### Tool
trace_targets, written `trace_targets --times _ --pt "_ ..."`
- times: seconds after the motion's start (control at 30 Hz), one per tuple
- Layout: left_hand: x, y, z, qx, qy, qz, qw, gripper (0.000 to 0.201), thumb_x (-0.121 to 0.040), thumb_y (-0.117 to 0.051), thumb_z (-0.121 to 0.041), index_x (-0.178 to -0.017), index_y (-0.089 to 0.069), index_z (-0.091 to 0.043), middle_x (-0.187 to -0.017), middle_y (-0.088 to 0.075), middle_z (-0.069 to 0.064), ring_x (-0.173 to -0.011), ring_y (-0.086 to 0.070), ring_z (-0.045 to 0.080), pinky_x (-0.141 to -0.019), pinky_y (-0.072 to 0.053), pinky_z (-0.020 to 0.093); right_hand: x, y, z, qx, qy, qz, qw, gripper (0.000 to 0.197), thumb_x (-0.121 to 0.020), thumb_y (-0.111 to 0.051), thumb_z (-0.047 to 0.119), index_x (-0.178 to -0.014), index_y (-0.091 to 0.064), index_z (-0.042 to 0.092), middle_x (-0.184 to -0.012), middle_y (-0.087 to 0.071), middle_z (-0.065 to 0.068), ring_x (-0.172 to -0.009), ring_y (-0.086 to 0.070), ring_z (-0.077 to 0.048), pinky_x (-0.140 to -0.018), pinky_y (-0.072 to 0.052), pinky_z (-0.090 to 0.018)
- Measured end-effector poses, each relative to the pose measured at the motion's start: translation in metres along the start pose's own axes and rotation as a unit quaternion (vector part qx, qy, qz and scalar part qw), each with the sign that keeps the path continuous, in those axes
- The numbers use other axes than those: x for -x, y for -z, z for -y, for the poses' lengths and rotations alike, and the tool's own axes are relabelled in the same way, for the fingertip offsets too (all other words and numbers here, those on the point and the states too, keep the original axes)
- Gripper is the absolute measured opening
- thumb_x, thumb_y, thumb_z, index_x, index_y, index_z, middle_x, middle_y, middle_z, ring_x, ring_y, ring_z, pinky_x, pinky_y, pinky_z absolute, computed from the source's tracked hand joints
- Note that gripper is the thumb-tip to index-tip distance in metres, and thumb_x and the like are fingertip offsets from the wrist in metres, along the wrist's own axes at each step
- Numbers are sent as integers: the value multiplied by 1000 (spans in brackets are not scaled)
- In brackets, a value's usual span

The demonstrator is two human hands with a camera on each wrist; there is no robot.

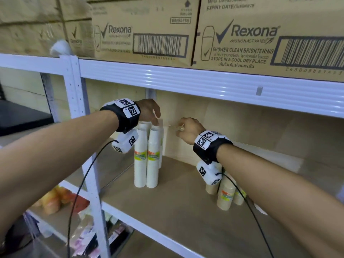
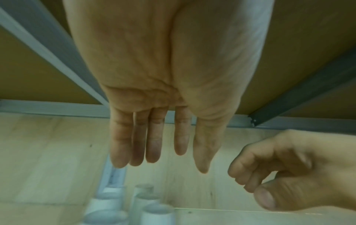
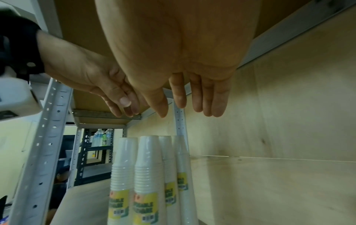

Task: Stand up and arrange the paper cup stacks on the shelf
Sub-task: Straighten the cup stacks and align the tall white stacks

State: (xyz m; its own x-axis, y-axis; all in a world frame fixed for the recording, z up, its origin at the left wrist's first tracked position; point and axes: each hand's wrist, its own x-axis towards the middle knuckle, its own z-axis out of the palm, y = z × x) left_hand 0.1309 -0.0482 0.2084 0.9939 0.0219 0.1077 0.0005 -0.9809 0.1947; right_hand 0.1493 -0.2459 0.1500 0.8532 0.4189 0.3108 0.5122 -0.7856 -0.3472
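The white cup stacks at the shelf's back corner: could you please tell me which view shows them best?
The right wrist view: the white cup stacks stand upright and sharp, with ribbed rims and yellow labels readable. The head view shows them whole but smaller, partly behind the left hand. The left wrist view catches only blurred tops.

Left hand [image 1: 149,110] fingers straight, right hand [image 1: 188,129] relaxed (both empty), forearms extended
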Motion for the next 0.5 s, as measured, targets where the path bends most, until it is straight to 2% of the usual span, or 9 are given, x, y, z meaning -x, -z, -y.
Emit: trace_targets --times 0.1,0.23,0.3,0.37,0.5 --pt "6 -4 22 1 23 -12 1000 32 -84 -75 -31 -114 -66 -24 -114 -45 -6 -95 -48 16 -80 -43 27 -6 -12 18 -10 12 6 1000 41 -89 -61 27 -128 -56 15 -126 -60 -8 -109 -60 -27 -92 -51 -36" --pt "9 -12 43 57 50 -9 997 34 -85 -74 -29 -116 -62 -22 -104 -48 -3 -80 -58 20 -63 -51 27 -14 -25 36 -24 28 12 999 46 -90 -61 25 -133 -52 14 -133 -57 -8 -113 -59 -26 -88 -50 -31" --pt "9 -19 51 66 53 -9 996 38 -83 -74 -31 -118 -61 -22 -108 -51 -1 -76 -59 18 -60 -49 26 -19 -32 42 -18 34 13 999 47 -90 -61 23 -134 -51 12 -135 -56 -7 -116 -57 -26 -88 -46 -29" --pt "8 -25 56 66 51 -15 996 39 -84 -73 -33 -119 -62 -23 -114 -52 0 -82 -56 18 -66 -45 26 -23 -38 46 -15 37 14 999 48 -90 -60 23 -135 -50 12 -137 -54 -7 -120 -54 -26 -88 -43 -27" --pt "5 -37 62 84 47 -18 995 41 -87 -70 -32 -125 -59 -20 -129 -55 7 -109 -57 26 -79 -43 28 -32 -51 53 -29 25 17 999 48 -90 -61 24 -136 -50 13 -138 -54 -8 -119 -55 -27 -88 -44 -29"
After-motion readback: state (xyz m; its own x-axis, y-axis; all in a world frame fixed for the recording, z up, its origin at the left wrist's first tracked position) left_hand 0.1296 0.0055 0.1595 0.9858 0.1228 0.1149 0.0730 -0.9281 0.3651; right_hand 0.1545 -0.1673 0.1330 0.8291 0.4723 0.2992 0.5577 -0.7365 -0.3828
